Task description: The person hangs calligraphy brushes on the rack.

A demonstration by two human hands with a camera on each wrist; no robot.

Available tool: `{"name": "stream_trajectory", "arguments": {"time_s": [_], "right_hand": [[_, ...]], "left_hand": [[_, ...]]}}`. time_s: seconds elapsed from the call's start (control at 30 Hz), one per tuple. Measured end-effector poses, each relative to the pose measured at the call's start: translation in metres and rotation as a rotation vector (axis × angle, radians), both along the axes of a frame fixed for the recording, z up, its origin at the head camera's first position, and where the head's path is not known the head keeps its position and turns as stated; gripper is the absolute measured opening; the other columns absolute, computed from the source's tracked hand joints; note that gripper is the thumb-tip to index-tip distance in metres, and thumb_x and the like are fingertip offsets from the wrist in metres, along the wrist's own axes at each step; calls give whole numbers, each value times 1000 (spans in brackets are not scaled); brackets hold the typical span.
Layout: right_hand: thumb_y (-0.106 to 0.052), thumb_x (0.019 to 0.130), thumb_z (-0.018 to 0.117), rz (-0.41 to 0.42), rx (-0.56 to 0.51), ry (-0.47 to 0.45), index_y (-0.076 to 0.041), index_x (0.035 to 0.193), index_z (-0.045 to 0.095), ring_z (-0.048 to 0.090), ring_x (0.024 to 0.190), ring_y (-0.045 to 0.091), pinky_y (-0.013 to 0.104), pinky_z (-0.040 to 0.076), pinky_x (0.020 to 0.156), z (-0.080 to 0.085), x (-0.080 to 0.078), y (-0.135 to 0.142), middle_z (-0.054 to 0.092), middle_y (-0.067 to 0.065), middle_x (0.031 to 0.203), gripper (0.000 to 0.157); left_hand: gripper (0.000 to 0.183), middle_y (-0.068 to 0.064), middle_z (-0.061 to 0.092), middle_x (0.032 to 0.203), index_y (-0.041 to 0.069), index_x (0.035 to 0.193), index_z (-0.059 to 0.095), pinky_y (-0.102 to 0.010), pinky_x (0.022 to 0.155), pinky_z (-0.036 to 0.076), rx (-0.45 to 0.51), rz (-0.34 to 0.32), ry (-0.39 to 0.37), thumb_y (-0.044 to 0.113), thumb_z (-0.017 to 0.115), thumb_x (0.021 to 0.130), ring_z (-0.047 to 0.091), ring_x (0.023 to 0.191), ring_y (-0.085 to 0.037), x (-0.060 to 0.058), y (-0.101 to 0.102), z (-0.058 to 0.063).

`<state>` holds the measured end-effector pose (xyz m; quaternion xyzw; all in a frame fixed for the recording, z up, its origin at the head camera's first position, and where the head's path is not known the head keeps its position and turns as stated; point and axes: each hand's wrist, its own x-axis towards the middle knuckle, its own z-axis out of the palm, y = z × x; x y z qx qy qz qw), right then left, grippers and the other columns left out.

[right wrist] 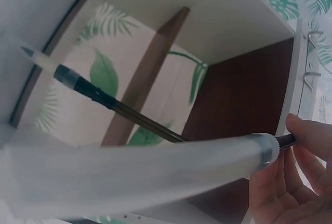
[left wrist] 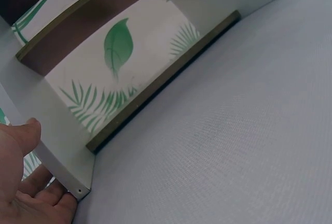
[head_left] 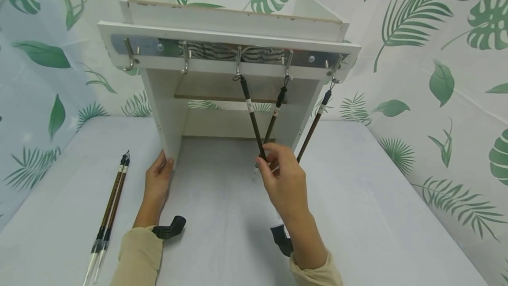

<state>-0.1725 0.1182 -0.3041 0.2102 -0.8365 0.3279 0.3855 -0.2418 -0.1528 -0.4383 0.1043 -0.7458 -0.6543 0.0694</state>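
My right hand (head_left: pixel 287 180) pinches the lower part of a calligraphy brush (head_left: pixel 255 120), whose top loop hangs on the middle hook (head_left: pixel 238 61) of a white shelf unit. In the right wrist view, the brush's translucent tip cover (right wrist: pixel 135 177) stretches large and blurred across the front. A second brush (head_left: pixel 274 111) hangs behind it from the hook to its right. From the far right hook hangs a third brush (head_left: pixel 315 126). My left hand (head_left: pixel 156 182) grips the lower front edge of the unit's left side panel (left wrist: pixel 62 167), thumb in front and fingers on the outer side.
Two more brushes (head_left: pixel 113 197) with clear tip covers lie side by side on the white cloth (head_left: pixel 206 233) at the left. Two hooks on the left of the metal rail (head_left: pixel 148 47) bear nothing. Behind the unit stands a leaf-patterned backdrop (head_left: pixel 420 83).
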Motion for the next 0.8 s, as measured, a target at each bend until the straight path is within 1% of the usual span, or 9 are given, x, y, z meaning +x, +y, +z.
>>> {"name": "stream_trajectory", "arguments": {"time_s": [0.13, 0.27, 0.43, 0.63, 0.8], "right_hand": [[2, 79, 72, -11, 1, 4, 2, 105, 59, 59, 64, 17, 27, 55, 50, 0, 0, -1, 59, 11, 76, 29], [3, 79, 72, -27, 6, 20, 2, 104, 59, 59, 63, 18, 27, 54, 50, 0, 0, 0, 59, 11, 76, 29], [6, 76, 73, -57, 18, 67, 1, 103, 60, 58, 62, 18, 27, 53, 48, 0, -1, 0, 59, 11, 75, 30], [7, 76, 73, -83, 35, 98, 0, 102, 60, 58, 60, 18, 27, 54, 48, 0, -3, -1, 58, 10, 74, 29], [7, 75, 73, -137, 64, 134, 0, 99, 61, 60, 59, 20, 26, 53, 46, 0, -4, 2, 58, 11, 72, 27]], "left_hand": [[50, 7, 25, 157, 35, 148, 24, -36, 118, 30, 4, 5, -11, 30, 41, 102, 31, 143, -21, 0, 1, 0], [51, 7, 25, 157, 32, 149, 24, -36, 118, 29, 15, 0, -6, 29, 41, 102, 30, 143, -21, 1, 2, 1], [51, 6, 25, 157, 30, 150, 23, -36, 118, 29, 19, -6, -3, 29, 41, 102, 30, 143, -22, 1, 1, 1], [51, 7, 24, 157, 32, 149, 23, -36, 118, 29, 22, -7, -2, 29, 41, 102, 29, 144, -21, 0, -1, 1], [51, 8, 24, 157, 33, 149, 23, -37, 119, 28, 26, -6, -2, 29, 41, 102, 28, 144, -21, 0, 0, 2]]}}
